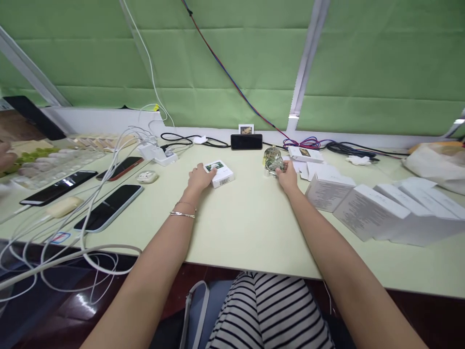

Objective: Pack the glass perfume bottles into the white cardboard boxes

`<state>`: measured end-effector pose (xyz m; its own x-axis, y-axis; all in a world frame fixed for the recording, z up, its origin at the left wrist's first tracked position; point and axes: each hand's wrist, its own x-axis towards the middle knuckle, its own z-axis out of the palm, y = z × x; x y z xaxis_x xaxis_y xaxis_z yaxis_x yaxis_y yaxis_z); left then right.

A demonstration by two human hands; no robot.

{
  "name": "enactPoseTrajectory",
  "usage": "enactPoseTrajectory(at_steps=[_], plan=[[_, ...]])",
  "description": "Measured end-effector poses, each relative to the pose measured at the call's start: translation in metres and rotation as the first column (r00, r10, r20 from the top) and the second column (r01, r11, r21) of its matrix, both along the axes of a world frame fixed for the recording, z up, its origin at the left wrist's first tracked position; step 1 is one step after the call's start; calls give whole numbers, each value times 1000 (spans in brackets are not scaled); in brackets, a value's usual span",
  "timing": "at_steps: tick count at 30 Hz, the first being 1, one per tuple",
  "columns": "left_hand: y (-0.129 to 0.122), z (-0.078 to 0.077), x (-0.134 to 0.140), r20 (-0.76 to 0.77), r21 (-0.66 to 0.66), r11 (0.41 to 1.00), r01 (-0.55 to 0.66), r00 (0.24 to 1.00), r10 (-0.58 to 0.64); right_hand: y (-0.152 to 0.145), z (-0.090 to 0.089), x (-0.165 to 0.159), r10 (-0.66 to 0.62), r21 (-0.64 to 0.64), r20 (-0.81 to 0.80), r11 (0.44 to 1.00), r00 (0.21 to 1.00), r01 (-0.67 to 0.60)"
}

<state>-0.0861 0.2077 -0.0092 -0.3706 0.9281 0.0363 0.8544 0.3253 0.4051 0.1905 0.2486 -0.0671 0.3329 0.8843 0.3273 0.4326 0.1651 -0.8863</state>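
My left hand [199, 178] is closed on the left side of a small white box [222, 174], thumb on its top. The box lies on the table, with a dark green picture on top and a barcode on its front side. My right hand [288, 177] has its thumb and fingers closed on a shiny, see-through round piece [274, 165]. A yellowish shiny piece [272, 151] is right behind it; whether the two are joined I cannot tell. Beyond my right hand lies a white box [305, 154] with a small picture.
Several white printed boxes [370, 209] stand leaning in a row at right. A black phone [246, 141] is propped at the back before a picture card [246, 129]. Phones [109, 208], white cables [95, 213] and a power strip [158, 154] occupy the left. Another person's hand [6, 157] shows at far left.
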Motion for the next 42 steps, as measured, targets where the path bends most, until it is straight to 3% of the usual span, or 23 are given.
enactPoseTrajectory(at_steps=[7,11,15,21,25,28,30,34,36,39,42], plan=[[-2,-6,12,99,-17,979,201,975,-199,-38,10,-5,-12,112,-22,994,1000,14],[-4,-10,17,119,27,968,250,961,-251,-65,14,-14,123,230,41,965,992,-129],[-7,-10,20,152,63,967,245,956,-252,-83,13,-23,327,219,136,911,935,-350],[-6,-13,21,170,178,954,241,947,-271,-84,12,-24,422,110,211,886,882,-450],[-10,-12,29,-1,386,850,358,922,-388,-80,13,-18,522,40,157,845,838,-533],[-15,-7,46,-195,400,733,550,832,-519,-77,18,-10,611,35,68,789,789,-614],[-17,-6,59,-285,345,696,630,777,-562,-73,22,-3,585,99,25,806,811,-584],[-13,-9,79,-409,205,694,690,705,-580,-65,21,7,257,160,147,947,955,-279],[-10,-12,82,-443,156,688,709,673,-592,-61,17,9,195,138,300,960,934,-245],[-9,-14,82,-458,132,670,731,645,-612,-56,11,7,276,46,486,939,829,-340],[-12,-16,80,-458,142,652,744,634,-623,-52,7,4,318,-34,538,933,780,-357]])
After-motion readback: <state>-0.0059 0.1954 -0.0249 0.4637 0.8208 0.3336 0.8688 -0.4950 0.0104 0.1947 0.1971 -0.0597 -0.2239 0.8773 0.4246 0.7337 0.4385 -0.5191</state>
